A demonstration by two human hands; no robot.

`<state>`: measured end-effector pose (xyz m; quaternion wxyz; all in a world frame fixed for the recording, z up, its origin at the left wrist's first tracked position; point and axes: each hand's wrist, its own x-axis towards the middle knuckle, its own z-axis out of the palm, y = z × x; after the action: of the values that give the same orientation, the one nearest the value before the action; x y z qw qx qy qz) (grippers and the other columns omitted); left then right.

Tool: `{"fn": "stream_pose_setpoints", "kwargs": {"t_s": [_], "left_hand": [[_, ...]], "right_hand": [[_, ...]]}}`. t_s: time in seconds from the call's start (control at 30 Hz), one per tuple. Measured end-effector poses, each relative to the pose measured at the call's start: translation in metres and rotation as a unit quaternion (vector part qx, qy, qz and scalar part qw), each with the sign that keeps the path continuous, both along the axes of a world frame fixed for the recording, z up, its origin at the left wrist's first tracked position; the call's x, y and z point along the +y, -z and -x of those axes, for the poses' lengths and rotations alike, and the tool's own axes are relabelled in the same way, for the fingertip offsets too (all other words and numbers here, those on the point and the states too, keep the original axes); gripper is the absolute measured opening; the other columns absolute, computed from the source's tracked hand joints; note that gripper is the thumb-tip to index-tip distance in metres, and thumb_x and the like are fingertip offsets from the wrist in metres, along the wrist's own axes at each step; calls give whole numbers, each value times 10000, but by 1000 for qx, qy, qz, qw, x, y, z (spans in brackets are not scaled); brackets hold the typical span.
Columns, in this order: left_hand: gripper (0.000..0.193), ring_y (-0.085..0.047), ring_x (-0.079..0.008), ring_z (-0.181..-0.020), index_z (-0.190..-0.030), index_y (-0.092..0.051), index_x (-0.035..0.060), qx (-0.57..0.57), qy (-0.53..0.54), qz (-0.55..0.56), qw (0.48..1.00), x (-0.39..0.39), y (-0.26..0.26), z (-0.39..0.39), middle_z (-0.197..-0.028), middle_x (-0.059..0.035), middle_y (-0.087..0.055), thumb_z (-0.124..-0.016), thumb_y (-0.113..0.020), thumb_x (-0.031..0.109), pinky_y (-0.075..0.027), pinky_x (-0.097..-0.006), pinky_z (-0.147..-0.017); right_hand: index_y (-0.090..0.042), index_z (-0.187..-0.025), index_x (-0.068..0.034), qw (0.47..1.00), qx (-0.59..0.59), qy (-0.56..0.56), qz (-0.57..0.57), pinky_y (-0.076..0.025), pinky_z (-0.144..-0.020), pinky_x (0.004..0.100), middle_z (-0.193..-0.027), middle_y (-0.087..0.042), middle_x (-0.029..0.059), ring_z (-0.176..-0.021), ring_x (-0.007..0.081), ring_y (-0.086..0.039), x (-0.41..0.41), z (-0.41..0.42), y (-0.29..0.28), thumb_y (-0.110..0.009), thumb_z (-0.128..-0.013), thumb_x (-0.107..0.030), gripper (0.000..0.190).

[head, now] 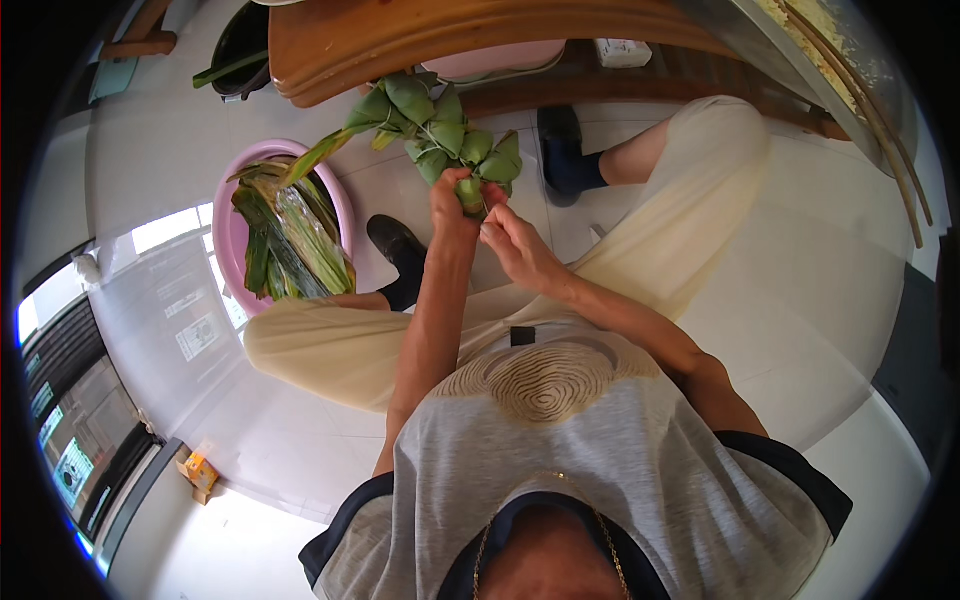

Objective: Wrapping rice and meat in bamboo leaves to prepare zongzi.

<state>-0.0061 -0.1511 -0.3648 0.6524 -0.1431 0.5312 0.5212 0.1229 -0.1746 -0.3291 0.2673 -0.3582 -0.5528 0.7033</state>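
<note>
A bunch of zongzi, green leaf-wrapped dumplings tied with pale string, hangs in front of the wooden table edge. My left hand grips one small zongzi at the near end of the bunch. Close beside it, my right hand has thumb and forefinger pinched together just under that dumpling. Whatever thin thing may be between those fingertips is too small to make out. One long yellow-green leaf tip sticks out from the bunch to the left.
A pink basin holding long leaves, some in clear plastic, stands left of my feet. The wooden table spans the top. Upper right, chopsticks lie across a metal basin of pale grains. A dark bucket stands upper left.
</note>
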Motion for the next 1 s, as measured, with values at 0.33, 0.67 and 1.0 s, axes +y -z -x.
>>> {"fn": "stream_pose_setpoints", "kwargs": {"t_s": [0.33,0.67,1.0], "left_hand": [[497,-504,-245,-1023,-1153,-417,-56,-23,97,-254,962,-25,-27,-6,-1095,-155,-522,-798,-598,241,-384,-377,-900],[454,-568,-184,-548,-820,-571,-93,257,11,-66,964,-22,-40,-26,-715,-133,-588,-668,-717,310,-503,-271,-501],[457,-581,-248,-766,-974,-526,-62,139,68,-83,985,-27,-31,0,-865,-141,-579,-758,-606,332,-483,-350,-704]], "right_hand": [[-373,-739,-76,978,108,86,155,-297,-546,226,-656,-341,-20,-596,81,-301,7,-9,2,-361,-935,-276,280],[-369,-731,-102,910,253,86,317,-286,-586,245,-650,-300,-27,-610,99,-293,0,-6,-4,-391,-926,-243,241],[-389,-761,-73,979,93,60,173,-312,-565,229,-672,-384,-15,-602,88,-339,-8,-5,-8,-390,-925,-237,232]]}}
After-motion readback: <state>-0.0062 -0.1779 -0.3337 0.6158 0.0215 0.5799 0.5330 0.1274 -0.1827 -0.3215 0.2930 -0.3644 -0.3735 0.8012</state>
